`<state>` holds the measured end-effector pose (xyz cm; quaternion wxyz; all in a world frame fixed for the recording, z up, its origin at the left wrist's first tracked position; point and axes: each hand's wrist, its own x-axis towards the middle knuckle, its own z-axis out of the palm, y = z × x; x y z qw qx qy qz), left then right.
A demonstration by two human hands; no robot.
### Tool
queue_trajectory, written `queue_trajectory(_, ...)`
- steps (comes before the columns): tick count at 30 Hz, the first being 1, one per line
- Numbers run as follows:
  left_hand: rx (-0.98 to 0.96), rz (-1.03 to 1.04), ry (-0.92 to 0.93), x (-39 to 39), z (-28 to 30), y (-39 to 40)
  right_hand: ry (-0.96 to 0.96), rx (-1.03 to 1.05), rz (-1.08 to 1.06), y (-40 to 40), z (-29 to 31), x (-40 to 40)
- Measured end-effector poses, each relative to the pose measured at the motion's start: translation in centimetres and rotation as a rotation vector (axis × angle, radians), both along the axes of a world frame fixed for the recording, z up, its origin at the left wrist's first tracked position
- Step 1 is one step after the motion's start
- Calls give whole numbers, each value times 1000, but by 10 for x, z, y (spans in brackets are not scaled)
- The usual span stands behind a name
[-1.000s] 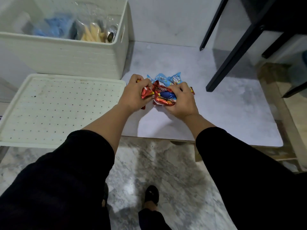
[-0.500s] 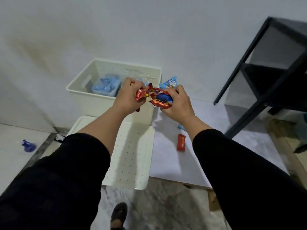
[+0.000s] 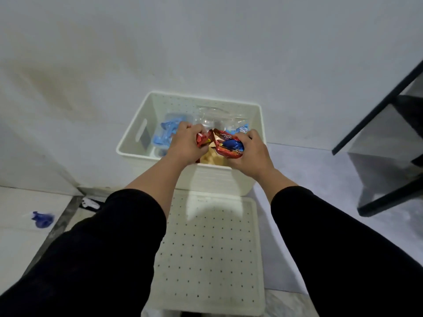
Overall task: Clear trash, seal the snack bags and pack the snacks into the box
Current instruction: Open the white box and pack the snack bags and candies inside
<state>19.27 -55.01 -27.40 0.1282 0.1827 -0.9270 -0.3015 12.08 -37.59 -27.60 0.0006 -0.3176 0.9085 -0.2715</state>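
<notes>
1. Both hands hold a bundle of snack packets [image 3: 225, 145] between them, above the open top of the white box [image 3: 137, 154]. The left hand [image 3: 186, 145] is clenched on the red packets at the bundle's left end; the right hand [image 3: 250, 154] grasps the larger red and blue packet at its right end.
2. A small light-blue packet [image 3: 243, 129] sticks up just beyond the right hand's fingers, apparently part of the same bundle.
3. Under and beyond the hands, inside the box, lie a blue-filled bag [image 3: 166, 133], to the left of the left hand, and a clear plastic bag [image 3: 214, 116] straight ahead of both. Something yellowish [image 3: 211, 160] shows directly below the bundle.
4. Both forearms reach forward and converge, backs of the hands upward, black sleeves [image 3: 128, 225] pushed up to mid-forearm.
5. The perforated lid [image 3: 212, 259] lies flat on the floor below the forearms, nearer the person than the box and touching or just beside its front wall.
6. A blue object [image 3: 42, 219] lies on the floor well to the left of the left arm; a black frame [image 3: 377, 124] stands well to the right of the right hand.
7. Half a second ago the hands held the bundle in front of the box's right corner; now they are over its opening. The orange-red packet then lying on the floor below the right forearm is out of view.
</notes>
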Motion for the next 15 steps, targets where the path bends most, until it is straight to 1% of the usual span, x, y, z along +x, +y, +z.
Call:
queue_trajectory(5, 90, -17, -168, -15, -21, -10, -141, 116, -22, -8, -11, -9)
queue_trajectory(8, 116, -42, -226, -21, -23, -13, -192, 139, -33, -12, -13, -13)
queue_trajectory(10, 168, -87, -266, -23, -21, -13, -221, 150, -38, -14, -13, -15)
queue_trajectory(12, 209, -126, -302, -24, -20, -13, -243, 133, -48, -14, -13, -16)
queue_trajectory(15, 156, -138, -301, -23, -20, -14, -249, 73, -46, -11, -11, -15)
